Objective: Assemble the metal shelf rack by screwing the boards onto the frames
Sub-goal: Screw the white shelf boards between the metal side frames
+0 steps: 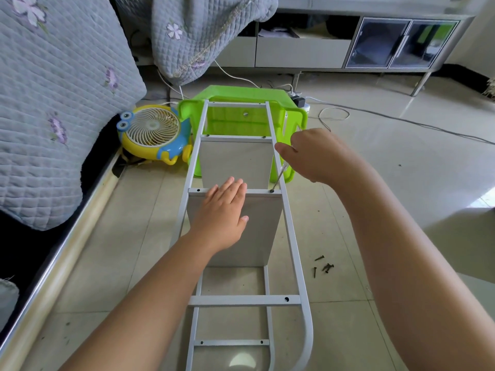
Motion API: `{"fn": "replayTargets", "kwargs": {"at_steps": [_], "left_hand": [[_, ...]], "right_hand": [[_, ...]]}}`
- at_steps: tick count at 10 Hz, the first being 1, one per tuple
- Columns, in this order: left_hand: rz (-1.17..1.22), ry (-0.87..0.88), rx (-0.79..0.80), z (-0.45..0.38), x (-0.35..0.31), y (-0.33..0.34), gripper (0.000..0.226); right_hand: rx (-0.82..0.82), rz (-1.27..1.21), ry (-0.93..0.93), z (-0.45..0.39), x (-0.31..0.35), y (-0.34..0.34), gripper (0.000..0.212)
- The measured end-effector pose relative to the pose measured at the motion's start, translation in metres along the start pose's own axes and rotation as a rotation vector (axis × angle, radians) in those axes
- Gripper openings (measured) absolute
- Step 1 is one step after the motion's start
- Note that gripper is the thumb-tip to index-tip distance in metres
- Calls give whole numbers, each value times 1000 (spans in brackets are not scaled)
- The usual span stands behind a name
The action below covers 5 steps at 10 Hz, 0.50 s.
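Observation:
A grey metal shelf frame [290, 231] lies on its side on the tiled floor, running away from me. Two pale boards stand between its rungs: a near board [258, 236] and a far board [235, 162]. My left hand [223, 212] lies flat on the near board, fingers reaching its top rung. My right hand [312, 153] grips a screwdriver [278, 178], whose tip sits on a screw [272, 191] at the right end of that rung. Several loose dark screws [324, 266] lie on the floor right of the frame.
A green plastic stool [241, 97] lies tipped over at the frame's far end. A yellow and blue toy fan [154, 132] sits left of it. A quilt-covered bed [53, 103] fills the left side. White cables [332, 113] trail before a low cabinet [375, 49].

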<state>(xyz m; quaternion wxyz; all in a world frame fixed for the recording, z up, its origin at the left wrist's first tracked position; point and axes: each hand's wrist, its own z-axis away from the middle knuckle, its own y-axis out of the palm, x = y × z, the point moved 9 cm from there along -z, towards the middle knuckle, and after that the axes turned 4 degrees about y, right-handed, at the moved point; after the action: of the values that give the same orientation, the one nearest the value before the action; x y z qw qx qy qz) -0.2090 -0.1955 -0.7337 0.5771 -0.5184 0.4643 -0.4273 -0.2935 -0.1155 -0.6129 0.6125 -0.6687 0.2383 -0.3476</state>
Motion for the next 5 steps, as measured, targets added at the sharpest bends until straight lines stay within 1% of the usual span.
{"fn": "replayTargets", "kwargs": {"at_steps": [1,2,3,4,5], "left_hand": [[1,4,6,0,0,0,63],[-5,3,9,1,-1,0,63],[-16,2,1,2,-1,0,64],[-20,-1,3,2,-2,0,63],[-12,5,27,2,-2,0,61]], "right_hand": [[28,-93,-29,6,3,2,24],[41,-191,-24,8,3,2,11],[65,-169,25,7,-3,1,21],[105,-88,94,4,-8,3,37],[117,9,110,2,-5,2,44]]}}
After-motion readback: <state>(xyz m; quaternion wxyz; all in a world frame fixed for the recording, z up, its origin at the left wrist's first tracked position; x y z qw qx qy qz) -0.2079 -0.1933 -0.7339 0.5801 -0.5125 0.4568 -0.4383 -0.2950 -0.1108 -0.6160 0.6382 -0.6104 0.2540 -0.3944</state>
